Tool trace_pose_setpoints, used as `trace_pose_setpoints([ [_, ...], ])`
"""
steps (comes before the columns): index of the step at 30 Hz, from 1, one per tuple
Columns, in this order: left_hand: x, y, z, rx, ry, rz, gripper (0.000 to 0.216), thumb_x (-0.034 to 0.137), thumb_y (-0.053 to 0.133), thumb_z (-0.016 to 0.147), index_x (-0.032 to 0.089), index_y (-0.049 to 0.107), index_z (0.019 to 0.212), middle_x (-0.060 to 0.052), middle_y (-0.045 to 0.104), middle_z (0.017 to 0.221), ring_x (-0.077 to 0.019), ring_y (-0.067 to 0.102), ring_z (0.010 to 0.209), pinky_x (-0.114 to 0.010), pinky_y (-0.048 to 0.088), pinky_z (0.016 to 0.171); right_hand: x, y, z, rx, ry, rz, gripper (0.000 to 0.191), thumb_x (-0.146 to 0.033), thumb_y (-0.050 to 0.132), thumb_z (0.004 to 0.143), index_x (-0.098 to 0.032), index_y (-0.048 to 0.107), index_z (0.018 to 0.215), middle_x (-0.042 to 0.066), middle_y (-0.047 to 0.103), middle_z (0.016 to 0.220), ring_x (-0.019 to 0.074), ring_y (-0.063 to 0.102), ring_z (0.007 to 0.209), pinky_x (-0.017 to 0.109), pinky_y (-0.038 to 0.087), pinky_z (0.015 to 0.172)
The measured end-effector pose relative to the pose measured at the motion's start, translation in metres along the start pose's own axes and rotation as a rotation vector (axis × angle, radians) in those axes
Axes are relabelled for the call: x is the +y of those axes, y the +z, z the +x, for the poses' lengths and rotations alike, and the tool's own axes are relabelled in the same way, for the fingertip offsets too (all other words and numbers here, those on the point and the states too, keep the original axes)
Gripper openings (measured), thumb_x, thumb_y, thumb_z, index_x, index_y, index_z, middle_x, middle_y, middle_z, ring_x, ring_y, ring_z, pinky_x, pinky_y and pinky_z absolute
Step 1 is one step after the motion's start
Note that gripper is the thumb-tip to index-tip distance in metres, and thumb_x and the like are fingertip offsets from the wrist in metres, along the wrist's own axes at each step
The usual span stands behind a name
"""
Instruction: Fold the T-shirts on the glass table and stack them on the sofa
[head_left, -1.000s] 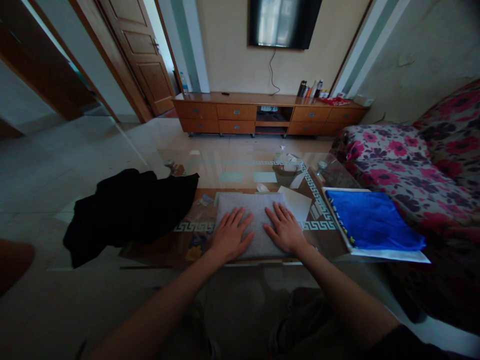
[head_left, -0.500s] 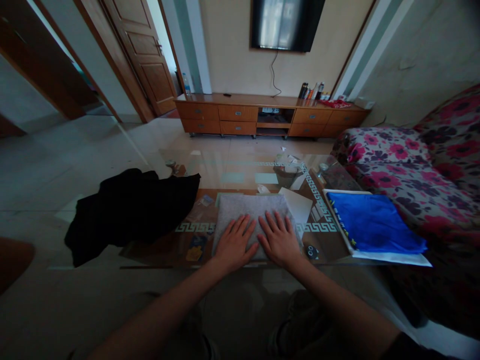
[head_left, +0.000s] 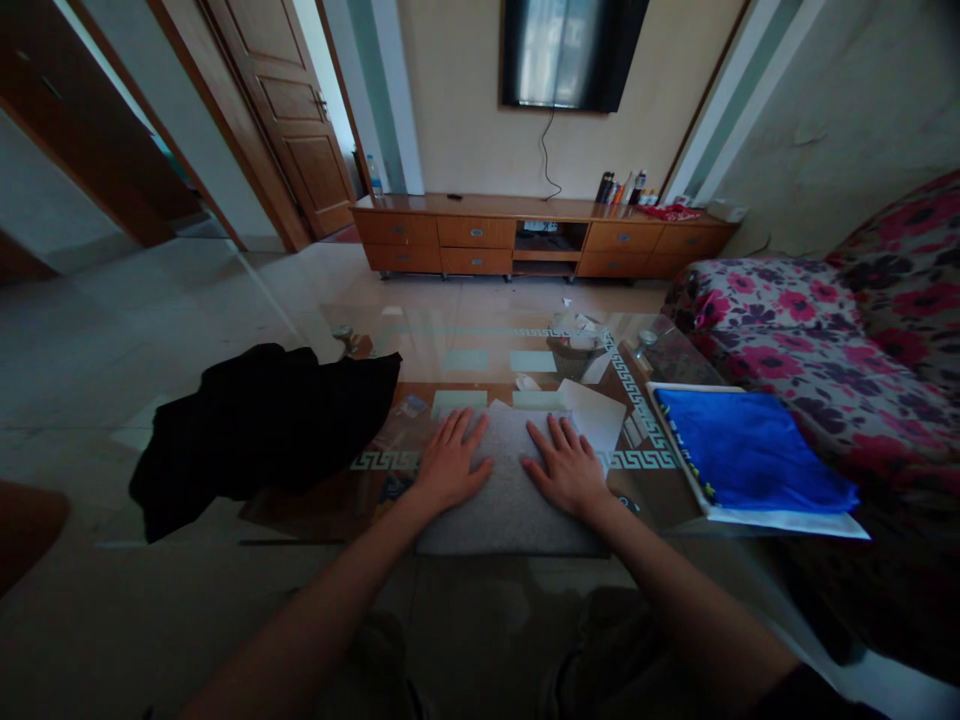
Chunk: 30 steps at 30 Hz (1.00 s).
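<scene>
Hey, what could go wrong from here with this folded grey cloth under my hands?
The grey cloth seems to reach slightly past the near edge of the glass table, so pulling it closer might tip it off. Your left hand and right hand lie flat on it, so uneven pressure could wrinkle it. It also appears to overlap the white sheet, which might shift with it.

Looks forward and down from head level, behind the near edge of the glass table (head_left: 480, 340), covers the left hand (head_left: 451, 468) and right hand (head_left: 566, 470) at close range below centre, and reaches at long range to the low cabinet (head_left: 474, 232) and the television (head_left: 574, 50), cropped by the upper border.
</scene>
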<state>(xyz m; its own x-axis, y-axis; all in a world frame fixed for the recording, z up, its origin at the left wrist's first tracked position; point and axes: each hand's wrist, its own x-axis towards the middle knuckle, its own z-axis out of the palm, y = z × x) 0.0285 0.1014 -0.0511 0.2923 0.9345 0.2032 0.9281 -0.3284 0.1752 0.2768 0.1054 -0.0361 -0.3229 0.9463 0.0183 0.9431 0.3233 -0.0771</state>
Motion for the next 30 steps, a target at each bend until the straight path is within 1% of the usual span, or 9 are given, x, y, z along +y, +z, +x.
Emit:
trace_pose_setpoints([
  [2, -0.01, 0.007, 0.003, -0.029, -0.008, 0.006, 0.076, 0.055, 0.05, 0.097, 0.026, 0.028, 0.163, -0.01, 0.028, 0.17, -0.0317, 0.024, 0.156, -0.05, 0.018, 0.127, 0.009, 0.004, 0.007, -0.035, 0.012, 0.02, 0.071, -0.068, 0.032, 0.102, -0.033, 0.031, 0.164, 0.01, 0.022, 0.171, 0.034, 0.02, 0.156, 0.055, 0.018, 0.122],
  [5, -0.022, 0.012, 0.003, -0.04, -0.02, 0.009, 0.073, 0.056, 0.046, 0.099, 0.03, 0.026, 0.164, -0.007, 0.027, 0.171, -0.0293, 0.025, 0.156, -0.048, 0.02, 0.126, 0.023, 0.008, 0.015, -0.007, 0.035, 0.027, 0.069, -0.065, 0.024, 0.104, -0.03, 0.034, 0.163, 0.009, 0.025, 0.171, 0.0293, 0.02, 0.157, 0.051, 0.014, 0.125],
  [11, -0.036, 0.014, 0.004, -0.054, -0.049, 0.01, 0.074, 0.057, 0.044, 0.099, 0.023, 0.028, 0.163, -0.01, 0.027, 0.171, -0.0294, 0.022, 0.158, -0.048, 0.023, 0.126, 0.039, 0.008, 0.025, -0.103, 0.058, 0.06, 0.08, -0.066, 0.021, 0.104, -0.016, 0.024, 0.166, 0.01, 0.012, 0.173, 0.0286, 0.011, 0.16, 0.048, 0.015, 0.127],
  [13, -0.031, 0.012, 0.002, -0.024, -0.044, 0.025, 0.072, 0.054, 0.045, 0.099, 0.024, 0.029, 0.163, -0.009, 0.029, 0.17, -0.0293, 0.024, 0.157, -0.049, 0.019, 0.127, 0.034, 0.007, 0.022, -0.051, 0.066, 0.031, 0.078, -0.062, 0.022, 0.105, -0.013, 0.03, 0.164, 0.012, 0.016, 0.172, 0.0286, 0.009, 0.16, 0.049, 0.01, 0.127],
  [16, -0.016, 0.01, -0.003, 0.001, 0.047, 0.034, 0.07, 0.051, 0.047, 0.099, 0.027, 0.03, 0.163, -0.006, 0.027, 0.171, -0.0279, 0.022, 0.158, -0.05, 0.012, 0.129, 0.019, 0.007, 0.01, 0.068, 0.043, -0.027, 0.072, -0.057, 0.025, 0.106, -0.014, 0.038, 0.161, 0.013, 0.02, 0.171, 0.0277, 0.004, 0.16, 0.05, 0.002, 0.128],
  [19, -0.001, 0.01, -0.009, -0.012, 0.122, 0.015, 0.071, 0.054, 0.048, 0.099, 0.03, 0.029, 0.163, -0.003, 0.021, 0.173, -0.0266, 0.017, 0.159, -0.049, 0.015, 0.128, 0.006, 0.01, 0.0, 0.083, 0.028, -0.016, 0.071, -0.06, 0.028, 0.104, -0.021, 0.034, 0.163, 0.013, 0.017, 0.172, 0.0292, 0.011, 0.16, 0.051, 0.008, 0.127],
  [24, 0.009, 0.007, -0.011, 0.016, 0.096, 0.004, 0.064, 0.046, 0.049, 0.1, 0.03, 0.036, 0.16, -0.004, 0.025, 0.172, -0.0266, 0.02, 0.159, -0.05, 0.018, 0.128, 0.004, 0.011, -0.001, 0.023, 0.049, 0.039, 0.073, -0.063, 0.027, 0.104, -0.022, 0.034, 0.163, 0.015, 0.021, 0.171, 0.03, 0.021, 0.158, 0.049, 0.019, 0.124],
  [27, 0.015, 0.002, -0.018, 0.019, 0.1, -0.001, 0.062, 0.038, 0.048, 0.1, 0.026, 0.039, 0.159, -0.006, 0.028, 0.17, -0.0257, 0.022, 0.158, -0.047, 0.019, 0.128, 0.004, 0.008, -0.005, 0.044, 0.047, 0.046, 0.069, -0.059, 0.026, 0.105, -0.02, 0.038, 0.162, 0.013, 0.023, 0.171, 0.0272, 0.022, 0.157, 0.046, 0.017, 0.126],
  [30, 0.026, -0.001, -0.035, -0.029, 0.122, -0.015, 0.066, 0.044, 0.049, 0.1, 0.027, 0.034, 0.161, -0.005, 0.026, 0.171, -0.0263, 0.02, 0.159, -0.048, 0.018, 0.129, 0.001, 0.011, -0.019, 0.103, 0.066, 0.021, 0.068, -0.056, 0.031, 0.105, -0.019, 0.037, 0.162, 0.012, 0.019, 0.172, 0.0282, 0.015, 0.159, 0.047, 0.012, 0.127],
])
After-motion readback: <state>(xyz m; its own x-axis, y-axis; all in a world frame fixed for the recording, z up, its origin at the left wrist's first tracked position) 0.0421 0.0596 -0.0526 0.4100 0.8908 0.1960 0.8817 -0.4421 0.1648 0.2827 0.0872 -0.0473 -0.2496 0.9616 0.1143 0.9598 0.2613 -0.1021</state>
